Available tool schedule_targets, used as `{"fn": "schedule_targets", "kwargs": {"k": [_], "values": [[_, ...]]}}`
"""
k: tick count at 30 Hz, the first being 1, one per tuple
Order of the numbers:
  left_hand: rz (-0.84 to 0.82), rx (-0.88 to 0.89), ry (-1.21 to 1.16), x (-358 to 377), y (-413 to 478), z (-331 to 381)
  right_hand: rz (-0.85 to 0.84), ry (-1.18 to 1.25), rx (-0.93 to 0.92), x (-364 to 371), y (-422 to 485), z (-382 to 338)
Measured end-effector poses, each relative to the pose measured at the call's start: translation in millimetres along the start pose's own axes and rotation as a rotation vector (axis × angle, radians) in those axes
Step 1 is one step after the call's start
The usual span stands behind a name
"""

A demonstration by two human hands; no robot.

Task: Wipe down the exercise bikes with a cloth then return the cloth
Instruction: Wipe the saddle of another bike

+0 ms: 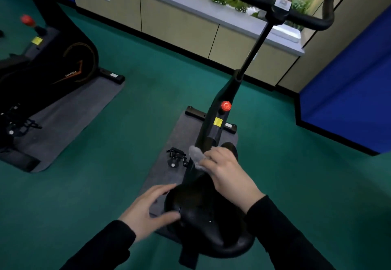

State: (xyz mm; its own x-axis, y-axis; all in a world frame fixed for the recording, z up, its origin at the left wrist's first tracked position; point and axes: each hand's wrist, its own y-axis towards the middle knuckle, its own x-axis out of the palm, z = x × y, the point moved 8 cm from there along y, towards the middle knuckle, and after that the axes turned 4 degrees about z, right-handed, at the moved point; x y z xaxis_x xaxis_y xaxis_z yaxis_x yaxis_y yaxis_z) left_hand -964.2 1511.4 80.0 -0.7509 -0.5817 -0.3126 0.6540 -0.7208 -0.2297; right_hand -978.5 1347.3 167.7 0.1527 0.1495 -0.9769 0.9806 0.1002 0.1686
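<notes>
A black exercise bike point(220, 109) stands in front of me, its saddle point(207, 212) lowest in view and its handlebar point(275, 5) at the top. My right hand point(228, 174) grips a grey cloth point(195, 155) at the nose of the saddle, against the frame. My left hand point(148, 208) rests on the saddle's left edge with its fingers spread, thumb touching the rim. A red knob point(226, 106) sticks out of the frame above a yellow label.
A second black bike point(48, 62) stands at the left on its own grey mat point(63, 121). The near bike sits on a grey mat point(169, 164) with a pedal point(176, 156) sticking out left. Green floor lies between them. A window ledge and cabinets point(179, 26) run behind; a blue wall point(349, 100) is right.
</notes>
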Motion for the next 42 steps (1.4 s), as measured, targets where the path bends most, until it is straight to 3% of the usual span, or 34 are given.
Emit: {"fn": "schedule_targets", "kwargs": {"k": [3, 9, 15, 17, 20, 22, 24, 27, 31, 36, 39, 42], "values": [[0.020, -0.020, -0.124, -2, 18, 4, 0.066, 0.020, 0.105, -6, 12, 26], [-0.107, 0.004, -0.039, 26, 70, 24, 0.300, 0.311, 0.508, -19, -15, 65], [-0.122, -0.006, 0.001, 40, 95, 29, 0.308, 0.397, 0.223, -11, -66, 35], [-0.124, -0.008, -0.018, 40, 94, 29, 0.327, 0.409, 0.261, -10, -59, 51], [-0.115, -0.026, -0.037, 38, 94, 30, 0.369, 0.495, 0.470, -5, -34, 87], [-0.124, -0.038, -0.041, 37, 93, 32, 0.315, 0.752, 0.718, 15, -24, 117], [-0.132, -0.038, -0.064, 37, 92, 35, 0.232, 1.167, 0.946, 45, -24, 128], [-0.123, -0.023, -0.080, 37, 89, 39, 0.312, 1.433, 1.018, 58, -42, 120], [-0.099, -0.041, -0.102, 37, 85, 39, 0.400, 1.120, 0.946, 38, -82, 98], [-0.089, -0.042, -0.132, 33, 74, 41, 0.234, 0.700, 0.763, 13, -120, 61], [-0.078, -0.078, -0.171, 25, 64, 36, 0.133, 0.666, 0.790, 14, -146, 63], [-0.034, -0.104, -0.221, 15, 48, 31, 0.108, 0.912, 0.940, 30, -160, 71]]}}
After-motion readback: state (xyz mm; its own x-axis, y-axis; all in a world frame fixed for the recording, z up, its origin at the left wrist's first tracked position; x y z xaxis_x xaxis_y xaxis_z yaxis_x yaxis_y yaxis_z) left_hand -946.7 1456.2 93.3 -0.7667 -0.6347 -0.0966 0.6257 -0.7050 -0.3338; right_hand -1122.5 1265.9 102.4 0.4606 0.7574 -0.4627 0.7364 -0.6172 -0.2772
